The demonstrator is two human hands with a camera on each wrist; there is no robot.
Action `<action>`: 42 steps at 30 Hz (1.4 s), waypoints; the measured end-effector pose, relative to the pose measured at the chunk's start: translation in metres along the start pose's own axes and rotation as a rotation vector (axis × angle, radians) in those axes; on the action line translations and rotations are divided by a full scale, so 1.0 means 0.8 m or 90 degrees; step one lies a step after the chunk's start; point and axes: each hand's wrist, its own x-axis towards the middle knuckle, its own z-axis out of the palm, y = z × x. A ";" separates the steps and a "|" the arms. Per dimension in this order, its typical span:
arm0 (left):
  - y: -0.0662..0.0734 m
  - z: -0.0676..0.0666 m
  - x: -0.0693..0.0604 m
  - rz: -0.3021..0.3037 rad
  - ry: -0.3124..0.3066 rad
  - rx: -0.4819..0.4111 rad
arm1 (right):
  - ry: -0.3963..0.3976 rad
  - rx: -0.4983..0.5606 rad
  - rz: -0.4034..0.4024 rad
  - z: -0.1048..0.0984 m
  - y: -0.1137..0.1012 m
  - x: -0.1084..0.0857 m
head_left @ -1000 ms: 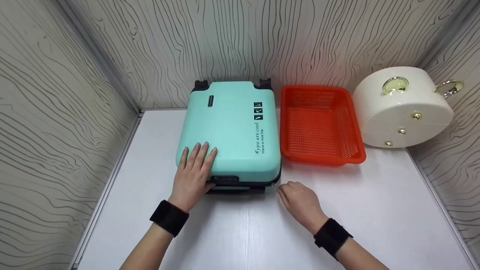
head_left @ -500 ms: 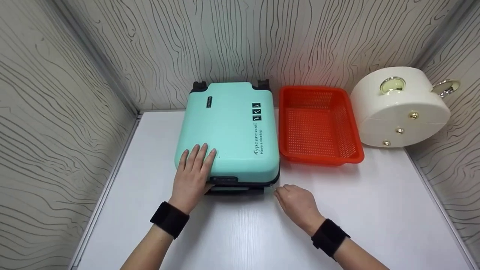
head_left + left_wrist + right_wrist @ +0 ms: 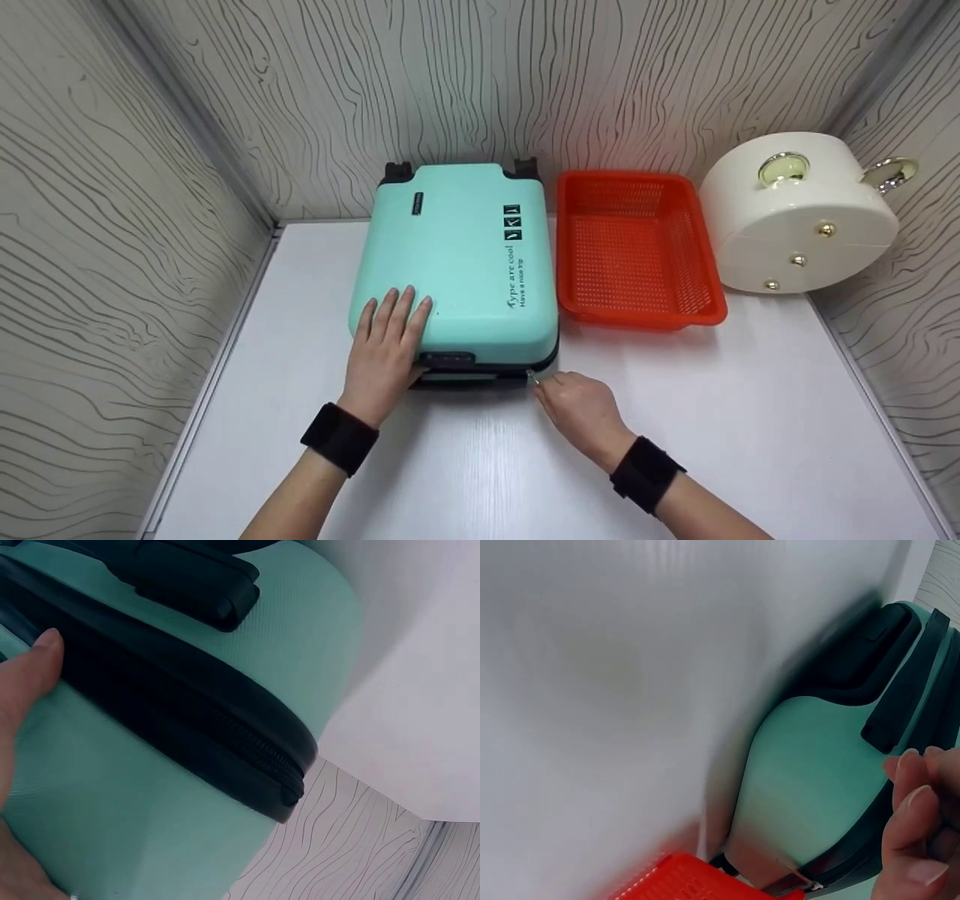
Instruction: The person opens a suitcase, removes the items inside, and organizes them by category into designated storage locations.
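A mint-green suitcase (image 3: 457,255) lies flat on the white table, its black zipper band (image 3: 172,690) running round the side. On its near left corner rests my left hand (image 3: 382,360), fingers spread over the top; in the left wrist view the thumb (image 3: 45,664) touches the band. My right hand (image 3: 581,412) pinches a small metallic zipper pull (image 3: 532,377) at the near side, close to the right corner. The right wrist view shows the curled fingers (image 3: 911,817) beside the band, where the pull is hidden.
A red perforated basket (image 3: 637,319) stands right of the suitcase, close beside it. Farther right is a round white case (image 3: 795,225) with gold studs and a handle. Wood-patterned walls (image 3: 465,82) enclose the table's back and sides.
My right hand has moved left along the suitcase's near edge with the zipper pull, away from the right corner. The left hand stays in place on the suitcase.
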 end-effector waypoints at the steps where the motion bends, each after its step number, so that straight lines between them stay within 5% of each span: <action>1: 0.000 0.000 0.000 0.001 0.001 0.000 | 0.000 0.002 -0.003 0.001 -0.002 0.001; 16: 0.002 0.003 0.002 -0.004 0.008 -0.018 | 0.033 0.007 -0.034 0.026 -0.039 0.030; 33: 0.001 0.001 0.000 -0.004 -0.014 -0.012 | -0.011 -0.005 -0.039 0.049 -0.083 0.062; 42: -0.039 -0.014 -0.013 0.020 -0.066 -0.047 | -0.032 0.013 -0.007 0.050 -0.086 0.063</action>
